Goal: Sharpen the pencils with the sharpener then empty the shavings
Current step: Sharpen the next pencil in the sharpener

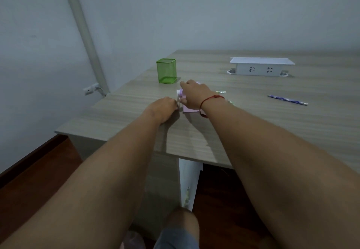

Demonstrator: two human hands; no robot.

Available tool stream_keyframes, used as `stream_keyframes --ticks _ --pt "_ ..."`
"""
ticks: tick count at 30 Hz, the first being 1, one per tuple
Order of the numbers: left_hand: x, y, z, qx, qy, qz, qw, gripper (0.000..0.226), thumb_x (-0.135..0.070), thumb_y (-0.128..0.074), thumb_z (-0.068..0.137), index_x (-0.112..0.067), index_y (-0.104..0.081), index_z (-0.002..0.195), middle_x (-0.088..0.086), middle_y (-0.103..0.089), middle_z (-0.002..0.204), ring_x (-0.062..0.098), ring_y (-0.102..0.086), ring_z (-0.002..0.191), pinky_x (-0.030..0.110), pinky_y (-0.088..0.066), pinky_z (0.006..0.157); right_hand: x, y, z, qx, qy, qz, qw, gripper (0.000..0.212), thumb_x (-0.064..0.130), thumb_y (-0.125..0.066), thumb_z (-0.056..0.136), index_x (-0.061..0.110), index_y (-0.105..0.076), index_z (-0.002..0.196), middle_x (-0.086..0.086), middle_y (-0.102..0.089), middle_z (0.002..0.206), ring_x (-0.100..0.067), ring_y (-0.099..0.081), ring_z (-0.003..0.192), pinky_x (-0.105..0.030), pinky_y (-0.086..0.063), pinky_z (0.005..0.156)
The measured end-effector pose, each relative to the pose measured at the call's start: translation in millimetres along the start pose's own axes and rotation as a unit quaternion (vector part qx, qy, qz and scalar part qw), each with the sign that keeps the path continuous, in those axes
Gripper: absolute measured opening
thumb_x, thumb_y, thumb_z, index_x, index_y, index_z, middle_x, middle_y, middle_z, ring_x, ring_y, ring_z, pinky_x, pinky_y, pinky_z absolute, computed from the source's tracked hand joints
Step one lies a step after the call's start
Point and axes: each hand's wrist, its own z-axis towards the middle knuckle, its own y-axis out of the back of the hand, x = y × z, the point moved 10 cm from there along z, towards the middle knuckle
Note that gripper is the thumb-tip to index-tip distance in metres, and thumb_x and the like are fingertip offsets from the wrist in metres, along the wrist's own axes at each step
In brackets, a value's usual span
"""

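Observation:
A pink pencil sharpener stands on the wooden table, mostly hidden under my right hand, which grips its top. My left hand sits at the sharpener's left side with fingers curled at its white end; what the fingers hold is hidden. A green-patterned pencil pokes out behind my right wrist, and another pale tip shows just past the wrist. A blue-patterned pencil lies alone to the right. A green mesh pencil cup stands empty behind the sharpener.
A white power-socket box rises from the table at the back right. The table's left corner and near edge are close to my arms. A wall pipe runs down at the left. Dark floor lies below.

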Motion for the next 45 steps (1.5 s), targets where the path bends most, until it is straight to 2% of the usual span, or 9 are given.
stream_keyframes --ticks 5,9,12,24,28,30,34,39,45 --pt "2.4 15.5 19.6 0.008 -0.033 0.048 0.998 0.028 -0.019 -0.045 0.098 -0.008 -0.060 0.119 0.018 -0.064 0.115 0.034 -0.062 0.105 0.041 -0.050 0.089 -3.7 -0.7 -0.5 -0.017 0.005 -0.014 1.000 0.046 0.032 -0.048 0.097 0.011 -0.042 0.137 -0.013 -0.045 0.140 -0.036 -0.049 0.126 -0.043 -0.042 0.101" --pt "2.1 54.1 28.3 -0.075 -0.048 0.095 0.992 0.029 0.000 -0.040 0.096 -0.003 -0.057 0.119 0.021 -0.061 0.115 0.038 -0.061 0.107 0.045 -0.047 0.083 -3.0 0.1 1.3 -0.010 0.003 -0.017 1.000 0.044 0.029 -0.050 0.097 0.013 -0.042 0.137 -0.012 -0.046 0.140 -0.033 -0.050 0.125 -0.041 -0.042 0.102" --pt "-0.4 71.5 24.1 -0.116 -0.073 0.116 0.984 0.031 0.001 -0.037 0.097 -0.004 -0.055 0.123 0.023 -0.061 0.112 0.039 -0.061 0.103 0.046 -0.048 0.080 -5.6 1.8 2.9 0.002 -0.011 -0.011 1.000 0.041 0.029 -0.051 0.097 0.014 -0.044 0.135 -0.012 -0.046 0.139 -0.034 -0.050 0.126 -0.041 -0.042 0.103" --pt "-13.7 84.9 -27.9 -0.190 -0.059 0.017 0.980 0.029 -0.003 -0.041 0.097 -0.008 -0.062 0.117 0.022 -0.064 0.110 0.039 -0.063 0.098 0.042 -0.048 0.077 -4.0 6.2 -2.4 0.014 -0.028 0.008 0.999 0.039 0.031 -0.058 0.094 0.016 -0.051 0.129 -0.013 -0.048 0.136 -0.034 -0.052 0.122 -0.039 -0.042 0.097" --pt "-17.7 60.3 -43.3 -0.161 -0.072 -0.020 0.984 0.021 -0.009 -0.043 0.098 -0.007 -0.059 0.111 0.020 -0.065 0.104 0.037 -0.063 0.093 0.039 -0.046 0.073 -5.0 4.5 0.6 0.023 -0.037 -0.001 0.999 0.045 0.036 -0.057 0.093 0.013 -0.049 0.131 -0.015 -0.049 0.135 -0.035 -0.053 0.121 -0.039 -0.043 0.096" --pt "-13.1 43.0 -42.5 -0.138 -0.039 -0.028 0.989 0.020 -0.012 -0.042 0.100 -0.004 -0.057 0.110 0.019 -0.064 0.103 0.036 -0.062 0.092 0.041 -0.049 0.076 -4.3 3.2 2.7 0.021 -0.036 -0.003 0.999 0.047 0.037 -0.057 0.093 0.013 -0.048 0.132 -0.014 -0.049 0.135 -0.035 -0.053 0.121 -0.039 -0.043 0.096" --pt "-4.1 21.0 -23.0 -0.098 -0.003 0.024 0.995 0.021 -0.009 -0.044 0.100 -0.002 -0.058 0.112 0.017 -0.063 0.109 0.032 -0.064 0.097 0.038 -0.050 0.083 -5.2 -0.1 6.1 0.026 -0.031 -0.004 0.999 0.047 0.036 -0.055 0.094 0.011 -0.047 0.132 -0.015 -0.049 0.135 -0.034 -0.053 0.120 -0.039 -0.042 0.096" --pt "-4.7 -1.9 -4.4 -0.036 -0.041 0.066 0.996 0.025 -0.013 -0.044 0.099 -0.005 -0.062 0.114 0.016 -0.064 0.115 0.030 -0.064 0.104 0.037 -0.051 0.091 -5.4 -0.7 9.1 0.014 -0.012 -0.011 1.000 0.043 0.031 -0.052 0.096 0.011 -0.046 0.134 -0.015 -0.048 0.138 -0.035 -0.053 0.121 -0.040 -0.043 0.097" --pt "1.3 6.2 21.1 -0.012 -0.049 0.124 0.991 0.031 -0.020 -0.040 0.101 -0.005 -0.060 0.117 0.015 -0.063 0.116 0.032 -0.062 0.106 0.039 -0.048 0.087 -6.8 -3.4 10.2 0.003 0.006 0.006 1.000 0.043 0.029 -0.050 0.096 0.011 -0.043 0.135 -0.013 -0.044 0.141 -0.035 -0.050 0.124 -0.044 -0.044 0.101"
